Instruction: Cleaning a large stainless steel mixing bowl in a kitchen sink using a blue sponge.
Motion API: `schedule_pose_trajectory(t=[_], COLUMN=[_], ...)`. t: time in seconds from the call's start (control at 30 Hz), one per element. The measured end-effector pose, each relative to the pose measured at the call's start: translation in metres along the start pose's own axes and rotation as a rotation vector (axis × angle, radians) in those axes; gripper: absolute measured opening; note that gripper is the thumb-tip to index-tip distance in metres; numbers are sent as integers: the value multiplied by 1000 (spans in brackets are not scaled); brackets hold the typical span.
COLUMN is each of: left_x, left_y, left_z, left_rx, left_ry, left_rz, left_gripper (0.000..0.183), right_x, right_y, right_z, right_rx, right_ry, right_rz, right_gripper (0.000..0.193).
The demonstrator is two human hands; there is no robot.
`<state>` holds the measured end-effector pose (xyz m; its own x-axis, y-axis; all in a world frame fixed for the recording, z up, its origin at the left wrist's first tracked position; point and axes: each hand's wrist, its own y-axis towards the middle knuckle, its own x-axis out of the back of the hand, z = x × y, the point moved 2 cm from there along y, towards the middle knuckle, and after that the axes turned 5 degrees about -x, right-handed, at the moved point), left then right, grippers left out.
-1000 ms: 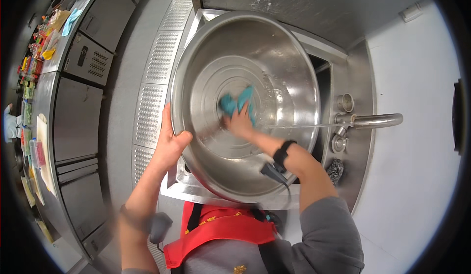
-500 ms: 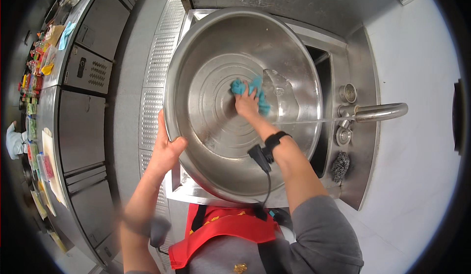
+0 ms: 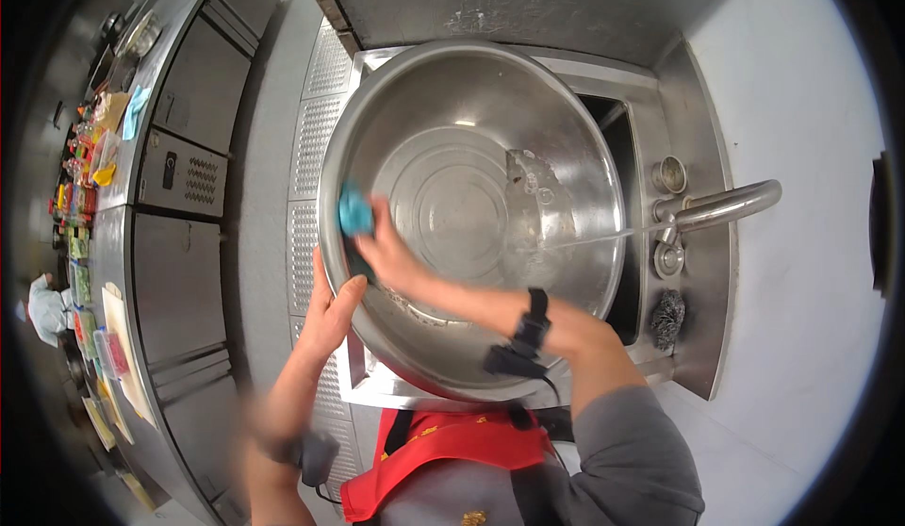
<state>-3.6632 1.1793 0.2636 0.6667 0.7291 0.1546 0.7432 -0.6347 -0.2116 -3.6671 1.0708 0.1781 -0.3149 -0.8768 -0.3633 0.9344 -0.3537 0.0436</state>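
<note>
**Blue cloth [image 3: 354, 207] at the left inner wall of the steel basin [image 3: 462, 83]**

I have the right hand [image 3: 386, 251] reaching across the inside of the basin to its left wall, with the cloth at the fingertips just inside the rim. The hand is blurred, so I cannot tell whether its fingers are clamped on the cloth or only pressing it flat. My left hand [image 3: 330, 317] is at the basin's near-left rim, thumb over the edge and fingers along the outside, clamped on the metal.

The basin sits tilted over the sink [image 3: 618, 149], whose dark opening shows beyond its right rim. Right of the basin I see the faucet [image 3: 726, 207], sending a thin stream of water [image 3: 603, 238] over the rim and into the bowl, where a wet patch spreads on the right side. A metal cup [image 3: 670, 175], a round strainer [image 3: 669, 260] and a wiry grey scrubber [image 3: 667, 319] also stand to the basin's right.

Well to the basin's left, past the floor, runs a counter [image 3: 115, 243] carrying food containers [image 3: 111, 352] and a pale blue cloth [image 3: 135, 111]. Beyond it I make out another person [image 3: 49, 311] in white.
</note>
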Motion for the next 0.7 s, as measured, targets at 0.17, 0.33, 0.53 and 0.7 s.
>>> schedule_pose_trajectory(t=[0.17,0.33,0.53,0.7], left_x=[0,2,-4,4], left_y=[2,1,2,4], left_z=[-2,2,-3,13], left_rx=[-7,36,59,7], left_ry=[43,-2,-86,-78], left_rz=[31,33,65,89], left_gripper=[68,64,59,60], right_x=[103,235,204,39], right_y=[166,164,183,132], right_z=[1,7,9,-29], right_rx=[185,86,-247,-220], right_ry=[-150,85,12,-141], right_rz=[-860,-1430,-1408,-717], right_gripper=[45,51,60,72])
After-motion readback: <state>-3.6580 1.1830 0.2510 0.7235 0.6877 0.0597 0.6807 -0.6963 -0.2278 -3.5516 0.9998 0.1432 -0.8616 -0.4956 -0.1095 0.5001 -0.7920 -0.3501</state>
